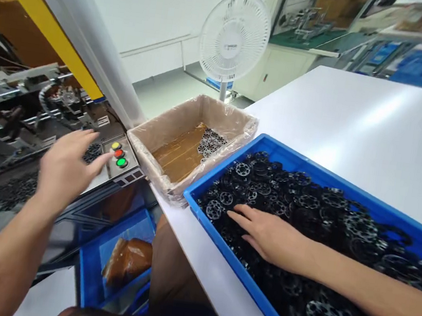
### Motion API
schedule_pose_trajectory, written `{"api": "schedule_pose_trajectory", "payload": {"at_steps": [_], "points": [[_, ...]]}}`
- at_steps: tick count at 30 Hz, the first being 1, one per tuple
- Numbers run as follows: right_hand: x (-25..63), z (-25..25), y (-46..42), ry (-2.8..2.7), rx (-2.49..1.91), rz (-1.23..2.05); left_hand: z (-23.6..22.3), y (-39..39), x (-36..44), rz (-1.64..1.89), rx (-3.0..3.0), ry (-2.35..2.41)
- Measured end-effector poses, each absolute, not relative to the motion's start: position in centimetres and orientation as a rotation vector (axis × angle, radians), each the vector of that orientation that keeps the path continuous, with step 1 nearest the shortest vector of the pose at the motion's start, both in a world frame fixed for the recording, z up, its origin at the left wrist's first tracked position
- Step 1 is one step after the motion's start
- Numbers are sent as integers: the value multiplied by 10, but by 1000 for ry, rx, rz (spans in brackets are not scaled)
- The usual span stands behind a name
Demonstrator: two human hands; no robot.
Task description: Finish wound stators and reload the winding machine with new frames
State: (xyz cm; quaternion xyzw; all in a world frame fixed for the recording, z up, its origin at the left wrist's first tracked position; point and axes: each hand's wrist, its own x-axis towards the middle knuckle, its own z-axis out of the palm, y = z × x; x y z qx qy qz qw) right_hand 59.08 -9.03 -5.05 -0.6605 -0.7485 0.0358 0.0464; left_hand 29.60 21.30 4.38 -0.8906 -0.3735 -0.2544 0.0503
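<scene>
My left hand (pixel 67 166) hovers by a machine's button panel (pixel 128 166), slightly blurred. Its thumb is spread from the fingers and overlaps the panel's edge near the red button (pixel 118 153); whether they touch I cannot tell. A yellow button (pixel 116 145) and a green button (pixel 121 163) flank the red one. My right hand (pixel 269 234) reaches into a blue tray (pixel 219 239) and lies over a heap of black round parts with holes (pixel 308 202). Its fingers are stretched out and slightly apart, close to a wheel-like disc (pixel 226 198), and nothing shows in them.
A plastic-lined box (pixel 164 126) holding some discs (pixel 211 143) stands between the machine and the tray. A white table (pixel 357 112) extends beyond. Below is a blue crate (pixel 89 271) with a brown wrapped bundle (pixel 129 261). A fan (pixel 232 41) stands behind; a metal post (pixel 95 34) rises at left.
</scene>
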Motion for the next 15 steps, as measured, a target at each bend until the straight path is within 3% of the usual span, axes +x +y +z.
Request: {"api": "schedule_pose_trajectory", "payload": {"at_steps": [3, 6, 11, 15], "points": [[589, -59, -92, -2228, -2029, 209, 42, 217, 419, -168, -3180, -864], [592, -60, -92, -2166, -2039, 280, 17, 215, 504, 69, -3310, -798], [595, -55, -93, -2109, -2031, 412, -36, 205, 549, 72, -3396, -848], [594, -62, -94, -2004, -2026, 475, -53, 205, 552, -158, -3460, -938]]}}
